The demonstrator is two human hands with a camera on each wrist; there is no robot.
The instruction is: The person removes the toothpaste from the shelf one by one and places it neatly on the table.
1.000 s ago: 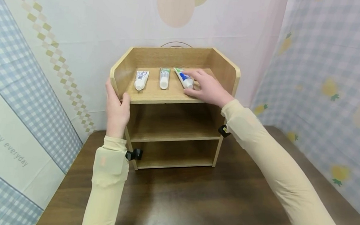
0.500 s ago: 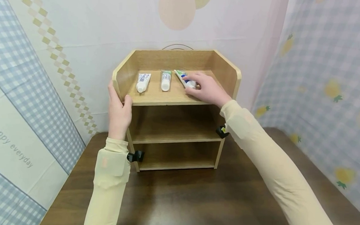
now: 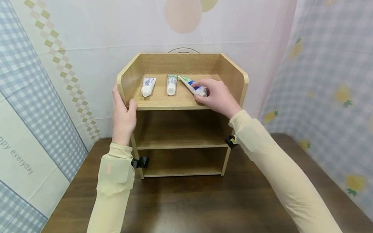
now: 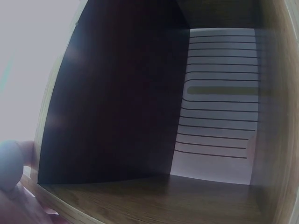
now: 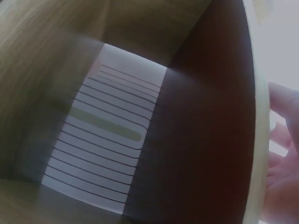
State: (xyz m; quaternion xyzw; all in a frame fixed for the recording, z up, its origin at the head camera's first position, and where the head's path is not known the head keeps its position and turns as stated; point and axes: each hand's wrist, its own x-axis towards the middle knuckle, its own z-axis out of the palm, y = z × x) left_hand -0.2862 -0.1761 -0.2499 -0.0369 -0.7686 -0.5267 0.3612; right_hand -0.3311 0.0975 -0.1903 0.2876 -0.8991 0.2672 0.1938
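My left hand [image 3: 124, 119] grips the front left edge of a small wooden shelf [image 3: 155, 105], its thumb on the front and the fingers round the outer side. Over the top board my right hand [image 3: 217, 97] pinches the cap end of a blue, green and white toothpaste tube [image 3: 189, 83], partly covering it. That tube lies slanted, cap toward the front right. Two more tubes lie on the same board, caps forward: a white toothpaste tube [image 3: 148, 86] at the left and a white-and-green toothpaste tube [image 3: 171, 84] in the middle. The right wrist view shows my right fingers [image 5: 278, 135] beyond the board edge.
Raised side and back panels border the top board. Two open compartments [image 3: 179, 128] lie below it. The shelf stands on a dark brown table [image 3: 182, 206]. Printed cloth [image 3: 115, 19] hangs behind and at both sides.
My right hand has closed on the right toothpaste tube, whose cap end has swung rightward so it lies more slanted. My left hand stays on the shelf edge. The head view has shifted slightly.
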